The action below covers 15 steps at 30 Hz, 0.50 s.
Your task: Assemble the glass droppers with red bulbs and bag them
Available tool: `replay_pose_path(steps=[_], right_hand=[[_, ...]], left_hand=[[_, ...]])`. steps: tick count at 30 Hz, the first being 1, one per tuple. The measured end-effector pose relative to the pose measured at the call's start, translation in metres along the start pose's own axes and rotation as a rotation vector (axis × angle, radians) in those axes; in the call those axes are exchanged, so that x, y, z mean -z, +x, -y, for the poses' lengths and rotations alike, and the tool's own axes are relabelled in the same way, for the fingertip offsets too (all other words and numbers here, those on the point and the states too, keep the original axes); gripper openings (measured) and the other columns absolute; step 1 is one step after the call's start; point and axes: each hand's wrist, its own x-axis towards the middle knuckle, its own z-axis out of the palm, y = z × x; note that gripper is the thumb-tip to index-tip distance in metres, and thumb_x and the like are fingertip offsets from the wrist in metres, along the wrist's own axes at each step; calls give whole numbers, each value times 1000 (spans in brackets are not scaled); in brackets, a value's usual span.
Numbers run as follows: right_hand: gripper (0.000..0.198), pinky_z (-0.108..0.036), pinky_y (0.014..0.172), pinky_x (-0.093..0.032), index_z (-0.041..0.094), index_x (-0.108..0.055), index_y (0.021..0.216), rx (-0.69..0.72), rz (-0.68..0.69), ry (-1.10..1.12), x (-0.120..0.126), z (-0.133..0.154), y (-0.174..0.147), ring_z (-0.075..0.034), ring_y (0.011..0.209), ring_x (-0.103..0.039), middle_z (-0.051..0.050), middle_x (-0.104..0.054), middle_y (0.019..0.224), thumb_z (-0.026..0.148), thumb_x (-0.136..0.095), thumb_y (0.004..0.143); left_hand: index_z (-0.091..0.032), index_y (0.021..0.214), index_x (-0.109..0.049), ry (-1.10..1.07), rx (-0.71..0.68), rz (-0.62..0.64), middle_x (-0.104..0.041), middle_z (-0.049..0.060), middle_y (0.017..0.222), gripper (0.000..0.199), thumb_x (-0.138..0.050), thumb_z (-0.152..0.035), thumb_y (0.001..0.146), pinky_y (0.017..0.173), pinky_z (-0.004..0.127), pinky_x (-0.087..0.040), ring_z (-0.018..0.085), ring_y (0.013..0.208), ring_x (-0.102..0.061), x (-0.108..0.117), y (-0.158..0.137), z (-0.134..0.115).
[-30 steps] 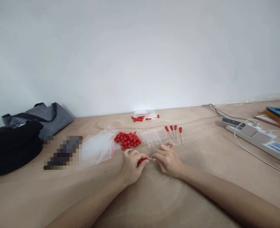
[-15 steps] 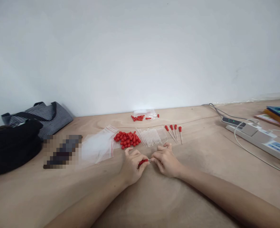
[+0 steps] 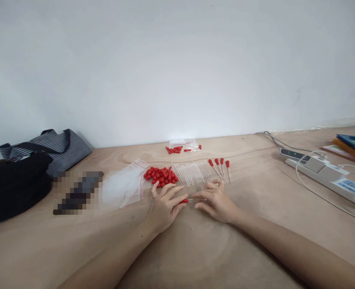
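A dropper [image 3: 190, 200], made of a red rubber bulb on a clear glass tube, lies sideways between my hands. My left hand [image 3: 164, 205] grips its bulb between thumb and fingers, the other fingers spread. My right hand [image 3: 216, 202] is around the tube's far end, thumb and forefinger apart; part of the tube is hidden behind its fingers. Beyond my left hand lies a heap of red rubber bulbs [image 3: 161, 175]. To its right is a row of glass tubes [image 3: 192, 173]. Several finished-looking droppers [image 3: 222, 163] with red bulbs lie right of that row.
Clear zip bags [image 3: 120, 188] lie left of the bulbs. Further back are more red bulbs [image 3: 174, 149] beside a small plastic bag [image 3: 182, 142]. A striped bag [image 3: 70, 150] and black cloth [image 3: 15, 188] sit at left, a power strip [image 3: 325, 176] with cables at right.
My right hand has loosened its fingers and shifted slightly right, and more of the glass tube shows. My left fingers have straightened a little over the bulb.
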Motion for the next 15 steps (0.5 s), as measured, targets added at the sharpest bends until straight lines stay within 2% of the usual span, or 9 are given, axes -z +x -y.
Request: replay_pose_path(steps=[7,15], right_hand=[[18,-40,85,-16,24,-64,81,121,-159,-160,-2,-2,-4,-16,78,-48,0,-63,72,25,-46,84],[24,-38,80,-18,21,-63,74,160,-156,-239,-10,1,-2,-14,73,-45,0,-56,63,19,-41,84]], left_hand=[[-33,92,-66,-17,4,25,-63,1,108,17,-59,-25,79,99,57,-3,25,104,-50,-1,0,-1],[-31,85,-67,-8,2,46,-62,1,110,16,-56,-20,80,97,57,-8,26,106,-47,0,0,-2]])
